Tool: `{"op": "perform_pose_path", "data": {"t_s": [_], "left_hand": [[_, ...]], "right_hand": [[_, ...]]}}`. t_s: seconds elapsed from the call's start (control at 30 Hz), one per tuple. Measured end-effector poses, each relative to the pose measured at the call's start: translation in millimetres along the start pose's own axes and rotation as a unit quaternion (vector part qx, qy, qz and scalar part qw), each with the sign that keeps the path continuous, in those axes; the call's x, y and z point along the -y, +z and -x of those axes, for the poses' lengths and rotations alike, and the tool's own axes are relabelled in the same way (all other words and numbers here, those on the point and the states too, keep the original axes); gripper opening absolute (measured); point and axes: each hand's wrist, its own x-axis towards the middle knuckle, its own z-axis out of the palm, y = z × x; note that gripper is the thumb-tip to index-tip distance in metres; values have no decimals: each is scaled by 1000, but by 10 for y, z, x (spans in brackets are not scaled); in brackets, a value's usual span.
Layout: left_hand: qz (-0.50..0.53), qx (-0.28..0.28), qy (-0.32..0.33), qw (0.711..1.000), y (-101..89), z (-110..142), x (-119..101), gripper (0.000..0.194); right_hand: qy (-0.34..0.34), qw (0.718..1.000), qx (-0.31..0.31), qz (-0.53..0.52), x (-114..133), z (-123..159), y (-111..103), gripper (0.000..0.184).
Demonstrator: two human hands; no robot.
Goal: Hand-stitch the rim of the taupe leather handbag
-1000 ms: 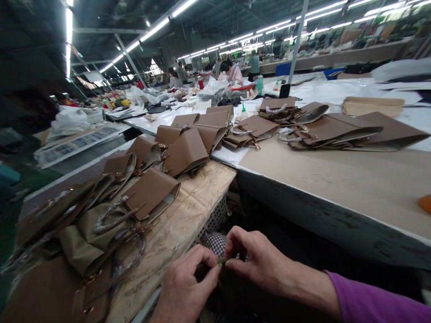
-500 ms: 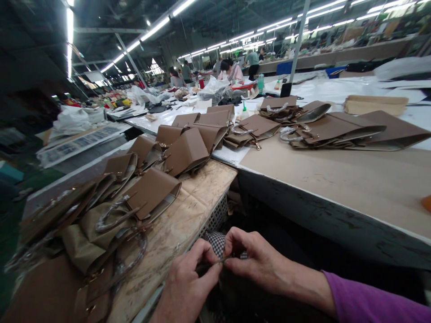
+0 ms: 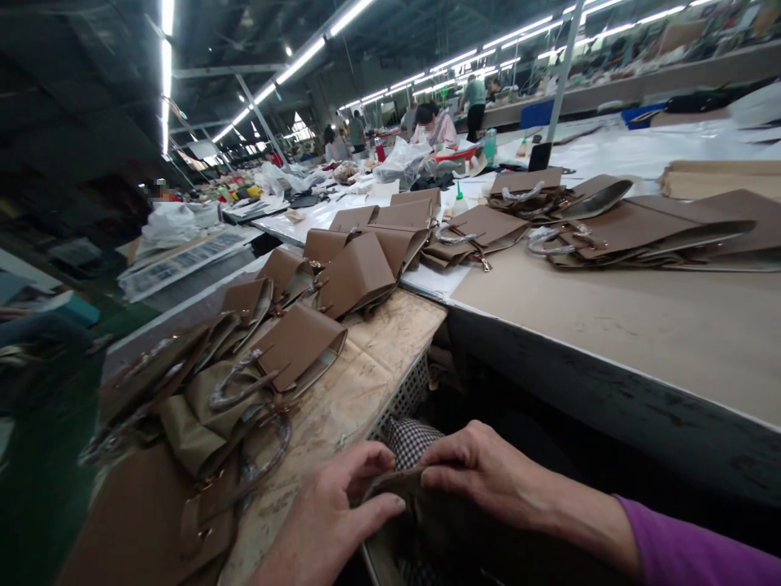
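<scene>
Low in front of me, my right hand [image 3: 497, 472] pinches the upper edge of a dark olive-brown fabric piece [image 3: 399, 482] between thumb and fingers. To its left, my left hand [image 3: 326, 513] is open, with thumb and fingers apart around that same edge. Most of the fabric hangs down into shadow, so its full shape is hidden. Just behind the hands shows a black-and-white checked cloth [image 3: 412, 442]. Left of my left hand lies a brown handbag [image 3: 140, 513] with an olive lining and a plastic-wrapped handle [image 3: 284, 443].
More brown bag bodies [image 3: 305, 346] crowd the worn tabletop [image 3: 366, 362] on the left. Others [image 3: 659, 228] lie on the brown-covered table [image 3: 610, 317] to the right. A perforated basket [image 3: 408, 391] sits below the table corner. Co-workers [image 3: 436, 130] are far back.
My left thumb and fingers have parted from their pinch on the fabric edge. My right hand still pinches it, slightly farther right. The view has turned a little left.
</scene>
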Motion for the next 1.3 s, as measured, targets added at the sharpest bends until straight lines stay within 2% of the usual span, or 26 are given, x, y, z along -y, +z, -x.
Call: {"op": "perform_pose_path", "data": {"t_s": [0.17, 0.4, 0.63, 0.77, 0.9, 1.03, 1.13, 1.3], "left_hand": [[-67, -15, -4, 998, -17, 45, 30, 16], [25, -16, -13, 999, 4, 53, 120, 25], [43, -31, -34, 998, 25, 60, 133, 24], [33, -38, -17, 999, 26, 85, 178, 22], [76, -22, -31, 996, 38, 92, 220, 20], [101, -29, -34, 994, 73, 82, 253, 19], [87, -35, -21, 995, 101, 85, 268, 21], [65, -50, -5, 997, 133, 108, 261, 23]], "right_hand": [[-15, 1000, -3, 15, 13, 4, 26, 27], [-13, 1000, -13, 12, 31, 14, 16, 27], [-1, 1000, -21, -22, 20, 15, 29, 24], [12, 997, -12, -74, -6, 24, 46, 24], [36, 985, 6, -166, -72, 27, 77, 23], [43, 970, 51, -234, -93, 7, 45, 29], [19, 983, 66, -171, -39, -23, -12, 31], [-30, 999, 31, -7, 47, -99, 15, 25]]}}
